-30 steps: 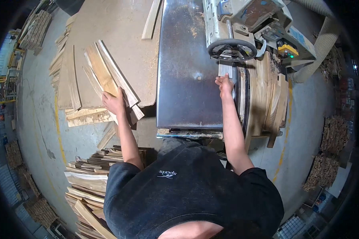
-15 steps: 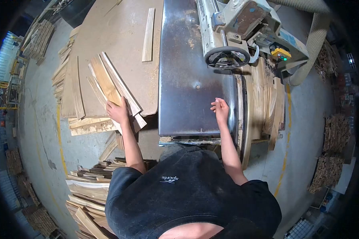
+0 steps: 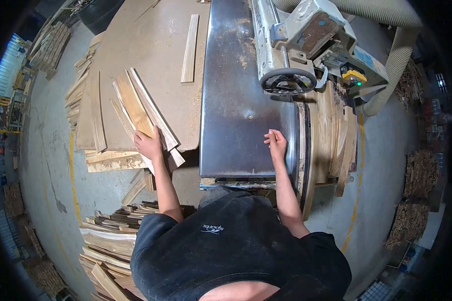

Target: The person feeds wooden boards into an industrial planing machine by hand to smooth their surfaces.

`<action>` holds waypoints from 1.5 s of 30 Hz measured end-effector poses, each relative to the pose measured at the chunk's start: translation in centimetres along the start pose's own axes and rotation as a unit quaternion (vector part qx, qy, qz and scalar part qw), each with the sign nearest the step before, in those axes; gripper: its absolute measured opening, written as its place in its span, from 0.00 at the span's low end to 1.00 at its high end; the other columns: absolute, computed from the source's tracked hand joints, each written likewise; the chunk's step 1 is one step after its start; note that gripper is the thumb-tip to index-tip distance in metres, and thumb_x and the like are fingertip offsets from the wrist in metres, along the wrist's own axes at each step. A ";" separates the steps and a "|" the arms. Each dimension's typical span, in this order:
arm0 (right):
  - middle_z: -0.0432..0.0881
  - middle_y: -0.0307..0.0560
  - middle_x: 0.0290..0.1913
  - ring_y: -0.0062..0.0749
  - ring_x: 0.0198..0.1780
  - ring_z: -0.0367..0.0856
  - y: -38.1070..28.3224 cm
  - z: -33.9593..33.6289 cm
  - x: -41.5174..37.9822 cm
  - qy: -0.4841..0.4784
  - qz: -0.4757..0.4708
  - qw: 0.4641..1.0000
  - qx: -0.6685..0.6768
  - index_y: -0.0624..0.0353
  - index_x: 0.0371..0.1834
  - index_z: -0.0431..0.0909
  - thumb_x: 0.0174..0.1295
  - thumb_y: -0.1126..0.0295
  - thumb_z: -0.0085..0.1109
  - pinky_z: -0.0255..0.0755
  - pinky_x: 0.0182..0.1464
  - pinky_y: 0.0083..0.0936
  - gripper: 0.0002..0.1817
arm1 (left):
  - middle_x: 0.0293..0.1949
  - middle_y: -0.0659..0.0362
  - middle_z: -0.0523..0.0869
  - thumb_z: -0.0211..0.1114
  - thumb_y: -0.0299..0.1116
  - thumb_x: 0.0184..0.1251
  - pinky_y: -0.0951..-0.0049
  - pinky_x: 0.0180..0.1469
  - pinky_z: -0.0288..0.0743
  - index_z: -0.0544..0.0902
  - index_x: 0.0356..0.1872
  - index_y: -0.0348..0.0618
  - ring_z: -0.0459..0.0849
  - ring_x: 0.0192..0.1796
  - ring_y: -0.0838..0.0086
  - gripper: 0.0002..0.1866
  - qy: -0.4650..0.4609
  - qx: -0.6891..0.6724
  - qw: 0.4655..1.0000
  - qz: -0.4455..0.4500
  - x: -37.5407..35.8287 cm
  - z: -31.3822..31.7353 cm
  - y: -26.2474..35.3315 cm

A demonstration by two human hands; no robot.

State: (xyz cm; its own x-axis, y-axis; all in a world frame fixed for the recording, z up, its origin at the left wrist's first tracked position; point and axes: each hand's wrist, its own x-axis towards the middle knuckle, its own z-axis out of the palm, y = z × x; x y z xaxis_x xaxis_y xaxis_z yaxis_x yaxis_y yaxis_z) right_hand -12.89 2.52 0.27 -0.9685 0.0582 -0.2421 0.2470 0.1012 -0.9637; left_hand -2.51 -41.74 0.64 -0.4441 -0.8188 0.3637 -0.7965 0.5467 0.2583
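Note:
My left hand [image 3: 148,145] is closed around the near end of a wooden board [image 3: 135,106], thumb on one side and fingers on the other. The board lies on the brown worktable [image 3: 160,42]. Narrower wooden strips lie close on both sides of it, among them a pale strip [image 3: 152,108] on its right. Over the front part of the dark metal machine table [image 3: 231,143] is my right hand [image 3: 276,144]. Its fingers are loosely bent and apart, and I see nothing in them. Whether it touches the metal cannot be told.
A machine with a black handwheel [image 3: 288,82] stands over the metal table's far right. Boards [image 3: 325,130] are stacked right of it. Single strips [image 3: 189,50] lie on the worktable. A wood pile [image 3: 108,236] is at my left, and a ribbed hose [image 3: 399,62] hangs right.
The view has shifted slightly, so the tables and machine sit a little lower. Both hands stay nearly in place; the left still grips the board.

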 end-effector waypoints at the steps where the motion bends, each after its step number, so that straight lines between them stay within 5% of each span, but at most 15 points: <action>1: 0.85 0.41 0.36 0.19 0.29 0.80 0.0 0.0 0.0 -0.001 -0.002 1.000 -0.003 0.62 0.49 0.80 0.71 0.63 0.57 0.67 0.29 0.17 0.13 | 0.60 0.39 0.76 0.65 0.64 0.58 0.50 0.62 0.70 0.71 0.64 0.29 0.74 0.63 0.47 0.47 0.000 0.002 1.000 0.000 0.0 -0.1 0.1; 8: 0.85 0.41 0.36 0.19 0.30 0.81 0.4 0.2 0.3 0.006 -0.015 1.000 0.007 0.62 0.49 0.80 0.72 0.64 0.56 0.67 0.29 0.17 0.13 | 0.63 0.39 0.73 0.68 0.59 0.57 0.45 0.66 0.63 0.71 0.67 0.38 0.68 0.67 0.45 0.43 -0.024 0.048 0.998 -0.039 0.3 -0.9 1.9; 11: 0.85 0.41 0.36 0.19 0.30 0.81 0.8 -0.2 0.0 -0.005 -0.017 1.000 0.001 0.62 0.49 0.80 0.72 0.63 0.56 0.67 0.29 0.18 0.13 | 0.63 0.34 0.71 0.72 0.41 0.52 0.45 0.68 0.61 0.78 0.62 0.39 0.66 0.68 0.44 0.34 0.016 -0.102 0.994 0.047 1.8 0.2 5.9; 15: 0.85 0.42 0.38 0.19 0.32 0.81 0.0 -0.2 0.2 -0.024 -0.003 1.000 -0.010 0.62 0.51 0.79 0.72 0.63 0.55 0.67 0.30 0.17 0.14 | 0.65 0.31 0.70 0.71 0.42 0.55 0.48 0.67 0.64 0.79 0.60 0.39 0.68 0.67 0.37 0.31 -0.033 -0.367 0.919 0.142 5.1 6.7 14.0; 18: 0.85 0.42 0.39 0.20 0.35 0.82 -0.2 -0.3 -0.4 -0.023 -0.004 1.000 -0.011 0.62 0.52 0.79 0.73 0.62 0.55 0.69 0.32 0.18 0.15 | 0.64 0.34 0.72 0.70 0.44 0.56 0.47 0.67 0.65 0.80 0.60 0.43 0.69 0.66 0.38 0.30 -0.067 -0.365 0.917 0.143 7.2 10.3 18.4; 20: 0.85 0.42 0.40 0.21 0.36 0.82 0.3 -0.6 -0.8 0.012 0.011 1.000 0.009 0.63 0.53 0.79 0.73 0.63 0.54 0.70 0.34 0.19 0.15 | 0.63 0.36 0.74 0.70 0.46 0.56 0.47 0.68 0.63 0.82 0.58 0.46 0.68 0.67 0.38 0.28 -0.258 -0.167 0.925 0.225 8.1 9.7 20.3; 24: 0.85 0.44 0.41 0.23 0.36 0.84 1.9 -1.5 -2.7 0.035 0.005 0.997 0.067 0.64 0.53 0.78 0.74 0.63 0.53 0.72 0.34 0.19 0.15 | 0.39 0.43 0.87 0.67 0.42 0.56 0.52 0.49 0.79 0.84 0.54 0.41 0.85 0.42 0.46 0.25 -0.220 -0.304 0.918 0.128 6.9 11.1 21.7; 25: 0.85 0.44 0.41 0.23 0.36 0.84 2.2 -1.8 -3.5 0.042 0.009 0.996 0.074 0.64 0.53 0.78 0.74 0.63 0.53 0.72 0.34 0.19 0.15 | 0.28 0.48 0.85 0.64 0.36 0.58 0.59 0.33 0.81 0.76 0.65 0.42 0.85 0.27 0.57 0.30 -0.135 -0.356 0.915 0.135 5.5 11.3 22.0; 28: 0.85 0.44 0.42 0.22 0.37 0.84 3.0 -2.1 -5.5 0.029 0.023 0.996 0.080 0.64 0.53 0.78 0.74 0.63 0.53 0.73 0.35 0.19 0.15 | 0.25 0.55 0.82 0.67 0.31 0.63 0.76 0.21 0.73 0.40 0.79 0.52 0.79 0.21 0.75 0.51 -0.471 -0.655 0.579 -0.119 -0.1 2.7 20.3; 29: 0.85 0.44 0.42 0.22 0.38 0.84 3.0 -2.3 -6.6 0.009 0.037 0.996 0.083 0.63 0.53 0.78 0.74 0.63 0.53 0.73 0.36 0.18 0.15 | 0.28 0.55 0.83 0.68 0.30 0.63 0.77 0.21 0.72 0.34 0.79 0.54 0.78 0.20 0.74 0.55 -0.525 -0.647 0.546 -0.088 -2.2 4.0 18.1; 33: 0.84 0.45 0.48 0.25 0.44 0.84 2.9 -3.9 -11.2 -0.131 0.109 0.982 0.085 0.63 0.59 0.75 0.75 0.54 0.50 0.76 0.41 0.20 0.23 | 0.38 0.56 0.86 0.78 0.30 0.53 0.75 0.41 0.78 0.28 0.78 0.46 0.84 0.39 0.75 0.66 -0.602 -0.502 0.611 0.110 -14.7 -6.0 13.6; 36: 0.81 0.45 0.52 0.27 0.48 0.84 3.2 -5.6 -15.5 -0.242 0.164 0.947 0.135 0.63 0.61 0.73 0.74 0.46 0.48 0.78 0.43 0.22 0.29 | 0.32 0.62 0.77 0.81 0.35 0.52 0.80 0.39 0.72 0.54 0.77 0.37 0.74 0.34 0.81 0.55 -0.579 -0.420 0.687 0.126 -23.0 -10.3 10.7; 38: 0.82 0.42 0.49 0.26 0.47 0.84 5.1 -6.9 -17.7 -0.258 0.186 0.947 0.040 0.63 0.59 0.74 0.73 0.48 0.51 0.78 0.42 0.21 0.27 | 0.37 0.53 0.80 0.78 0.42 0.55 0.72 0.44 0.73 0.67 0.72 0.38 0.78 0.39 0.71 0.44 -0.484 -0.340 0.782 0.196 -26.7 -10.2 9.2; 40: 0.82 0.40 0.48 0.24 0.46 0.84 6.7 -8.7 -19.8 -0.276 0.175 0.945 0.033 0.62 0.57 0.76 0.72 0.51 0.55 0.77 0.41 0.21 0.25 | 0.55 0.42 0.76 0.74 0.50 0.57 0.56 0.52 0.72 0.77 0.65 0.47 0.78 0.52 0.53 0.35 -0.211 -0.279 0.867 0.355 -29.2 -10.2 9.0; 45: 0.81 0.41 0.49 0.25 0.44 0.84 8.7 -11.2 -23.7 -0.292 0.244 0.923 0.061 0.59 0.58 0.75 0.71 0.50 0.56 0.76 0.41 0.19 0.24 | 0.74 0.32 0.55 0.68 0.65 0.53 0.40 0.68 0.54 0.75 0.67 0.54 0.53 0.76 0.40 0.42 -0.264 -0.220 0.839 0.422 -34.3 -9.8 11.2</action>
State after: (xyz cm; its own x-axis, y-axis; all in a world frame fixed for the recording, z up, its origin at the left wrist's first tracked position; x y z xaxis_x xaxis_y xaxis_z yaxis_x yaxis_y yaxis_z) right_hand 12.59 13.15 -1.11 -0.6041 -0.4812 -0.6353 0.6874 0.0888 -0.7209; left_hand 7.80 -5.78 -0.15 -0.9860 -0.0083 0.1665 0.0696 0.8870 0.4564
